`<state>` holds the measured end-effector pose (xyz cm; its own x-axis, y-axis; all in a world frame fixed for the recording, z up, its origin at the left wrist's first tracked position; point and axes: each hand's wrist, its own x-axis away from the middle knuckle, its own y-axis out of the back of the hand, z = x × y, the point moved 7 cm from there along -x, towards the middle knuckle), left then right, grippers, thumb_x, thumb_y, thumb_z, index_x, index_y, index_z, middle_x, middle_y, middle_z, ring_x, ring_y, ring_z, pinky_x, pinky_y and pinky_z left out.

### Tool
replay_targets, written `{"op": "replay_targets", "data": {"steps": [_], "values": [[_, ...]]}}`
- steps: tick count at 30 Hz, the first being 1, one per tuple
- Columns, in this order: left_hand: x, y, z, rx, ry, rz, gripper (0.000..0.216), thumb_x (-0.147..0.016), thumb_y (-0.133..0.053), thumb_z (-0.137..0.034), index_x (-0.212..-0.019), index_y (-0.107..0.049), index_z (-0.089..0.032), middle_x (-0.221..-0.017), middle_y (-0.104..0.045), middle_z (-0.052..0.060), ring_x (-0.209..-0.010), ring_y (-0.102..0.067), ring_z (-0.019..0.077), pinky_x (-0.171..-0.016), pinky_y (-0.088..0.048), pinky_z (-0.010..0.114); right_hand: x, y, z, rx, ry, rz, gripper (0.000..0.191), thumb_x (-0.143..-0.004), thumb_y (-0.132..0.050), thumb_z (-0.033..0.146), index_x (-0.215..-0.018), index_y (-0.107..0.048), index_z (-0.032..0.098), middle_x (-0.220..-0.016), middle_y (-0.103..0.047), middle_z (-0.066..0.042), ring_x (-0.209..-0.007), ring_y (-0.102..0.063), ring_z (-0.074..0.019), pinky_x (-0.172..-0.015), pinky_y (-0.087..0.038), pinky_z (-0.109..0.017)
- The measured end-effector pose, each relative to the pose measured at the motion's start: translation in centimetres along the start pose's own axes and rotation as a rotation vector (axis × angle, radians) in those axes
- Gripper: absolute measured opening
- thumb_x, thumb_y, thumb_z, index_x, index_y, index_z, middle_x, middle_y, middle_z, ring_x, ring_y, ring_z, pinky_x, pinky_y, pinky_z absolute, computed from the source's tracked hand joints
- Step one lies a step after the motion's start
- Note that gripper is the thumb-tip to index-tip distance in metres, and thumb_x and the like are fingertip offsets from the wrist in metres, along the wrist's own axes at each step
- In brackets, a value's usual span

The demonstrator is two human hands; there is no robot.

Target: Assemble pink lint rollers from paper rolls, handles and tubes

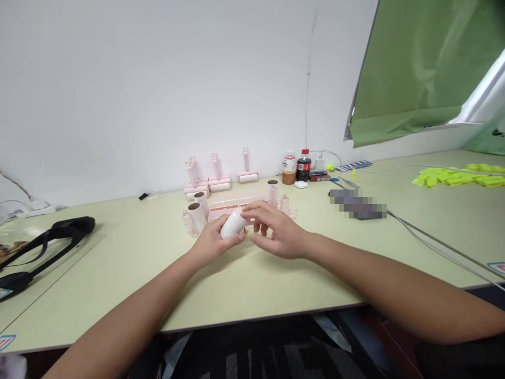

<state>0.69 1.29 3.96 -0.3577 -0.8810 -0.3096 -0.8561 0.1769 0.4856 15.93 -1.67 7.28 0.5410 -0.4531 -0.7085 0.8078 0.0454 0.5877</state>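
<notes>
Pale-green table [134, 279] against a white wall [158, 84]. Three pink rollers [219, 184] stand near the wall, apparently complete. Left hand [211, 241] closed around a white roll [233, 225], tilted, near the table's middle. Right hand [279, 232] grips nothing, fingers loosely bent at the roll's upper end. Loose rolls [197, 216] and clear pink handles [190, 225] stand close by, seemingly unassembled. Judged part done.

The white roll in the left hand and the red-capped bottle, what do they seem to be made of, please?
The white roll seems matte paper, its surface showing no glare. The red-capped bottle is probably clear, smooth plastic: dark contents show through.
</notes>
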Motion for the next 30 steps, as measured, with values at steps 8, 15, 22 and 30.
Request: {"op": "replay_targets", "data": {"steps": [8, 15, 22, 30], "values": [[0.1, -0.2, 0.5, -0.024, 0.031, 0.025, 0.043, -0.078, -0.066, -0.051, -0.107, -0.060, -0.019, -0.096, -0.063, 0.005, -0.074, -0.058, 0.0173, -0.059, -0.045, 0.027, 0.3, 1.4, 0.5, 0.136, 0.044, -0.239, 0.047, -0.082, -0.058, 0.019, -0.127, -0.048, 0.026, -0.139, -0.036, -0.014, -0.123, -0.046, -0.0297, -0.096, -0.048, -0.051], [0.3, -0.5, 0.6, -0.030, 0.045, 0.047, 0.048, -0.079, -0.063, -0.054, -0.110, -0.050, -0.019, -0.098, -0.059, 0.004, -0.073, -0.057, 0.0153, -0.061, -0.046, 0.028, 0.5, 0.4, 0.6, 0.130, 0.078, -0.212, 0.071, -0.082, -0.052, 0.012, -0.145, -0.023, 0.025, -0.117, -0.055, -0.012, -0.109, -0.055, -0.0245, -0.094, -0.049, -0.049], [0.3, -0.6, 0.7, -0.069, 0.036, 0.061, 0.047, -0.079, -0.063, -0.054, -0.107, -0.050, -0.019, -0.095, -0.058, 0.002, -0.074, -0.056, 0.0157, -0.061, -0.044, 0.028, 0.4, 0.6, 0.7, 0.187, 0.094, -0.226, 0.032, -0.083, -0.055, 0.015, -0.114, -0.057, 0.020, -0.132, -0.044, -0.017, -0.118, -0.050, -0.0294, -0.091, -0.051, -0.049], [0.1, -0.6, 1.4, -0.029, 0.069, 0.053, 0.046, -0.079, -0.064, -0.052, -0.108, -0.050, -0.019, -0.092, -0.058, 0.002, -0.067, -0.055, 0.0133, -0.055, -0.044, 0.026, 0.2, 1.0, 0.1, 0.173, 0.058, -0.195, 0.030, -0.081, -0.051, 0.011, -0.108, -0.059, 0.020, -0.116, -0.055, -0.012, -0.110, -0.055, -0.0252, -0.087, -0.051, -0.042]]}}
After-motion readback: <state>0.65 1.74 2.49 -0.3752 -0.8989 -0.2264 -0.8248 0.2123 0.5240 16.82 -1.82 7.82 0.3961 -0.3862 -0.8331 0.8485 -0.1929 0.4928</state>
